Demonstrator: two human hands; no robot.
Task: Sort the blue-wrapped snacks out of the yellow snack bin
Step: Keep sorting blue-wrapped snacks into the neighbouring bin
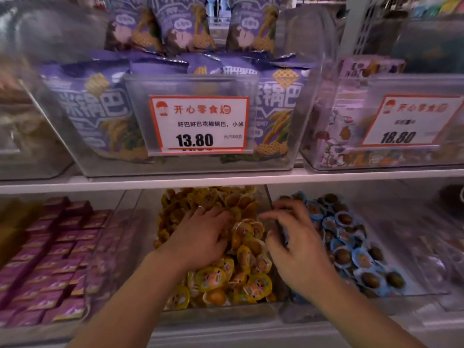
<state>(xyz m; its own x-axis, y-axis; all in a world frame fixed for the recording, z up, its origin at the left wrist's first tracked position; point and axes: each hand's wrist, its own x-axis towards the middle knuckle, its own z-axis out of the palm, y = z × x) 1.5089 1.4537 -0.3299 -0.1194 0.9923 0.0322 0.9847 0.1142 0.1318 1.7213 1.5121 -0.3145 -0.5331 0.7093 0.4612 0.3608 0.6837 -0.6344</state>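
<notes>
A clear bin on the lower shelf holds a heap of yellow-wrapped snacks. Just to its right, a second clear bin is filled with blue-wrapped snacks. My left hand lies palm down on the yellow heap, its fingertips dipping between the wrappers. My right hand hovers over the divide between the two bins with fingers spread and loosely bent, slightly blurred. I see nothing held in it. No blue wrapper shows among the yellow snacks.
Purple boxed snacks fill the bin on the left. A white shelf edge runs close above the hands, carrying clear bins of purple bags with a price card. A further clear bin stands at the far right.
</notes>
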